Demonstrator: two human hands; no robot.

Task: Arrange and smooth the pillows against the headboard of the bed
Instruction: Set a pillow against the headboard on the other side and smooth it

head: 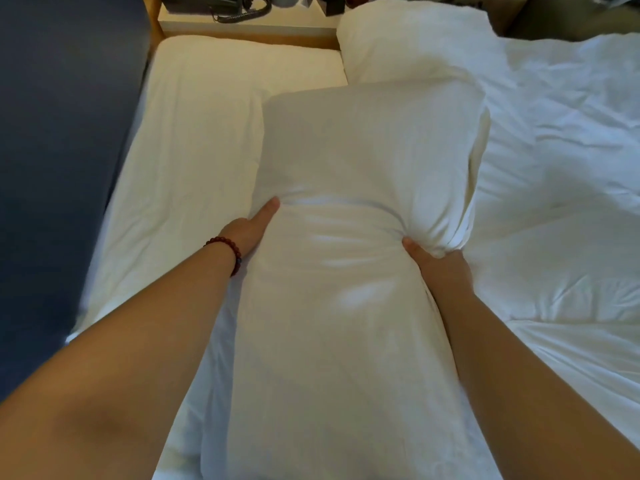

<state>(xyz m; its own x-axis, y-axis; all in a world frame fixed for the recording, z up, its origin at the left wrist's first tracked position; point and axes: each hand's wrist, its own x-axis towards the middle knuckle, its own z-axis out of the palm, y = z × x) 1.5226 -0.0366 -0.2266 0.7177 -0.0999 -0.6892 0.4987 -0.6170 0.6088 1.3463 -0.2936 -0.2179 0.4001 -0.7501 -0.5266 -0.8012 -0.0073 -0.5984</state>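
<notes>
Bedroom, likely a hotel room. Bed [162,202] with all-white linen centre left, rumpled white duvet [561,174] right of frame, two white pillows: front pillow [363,174] centre, back pillow [412,43] top centre. Dark blue headboard [62,133] along left edge. Wood-edged bedside table [252,25] at top, corded phone [235,5] with coiled cable on it.

Both bare arms stretched forward. Left hand [254,229] and right hand [437,262] each grip a side of the pillow [349,306], thumbs on top, fingers out of sight
</notes>
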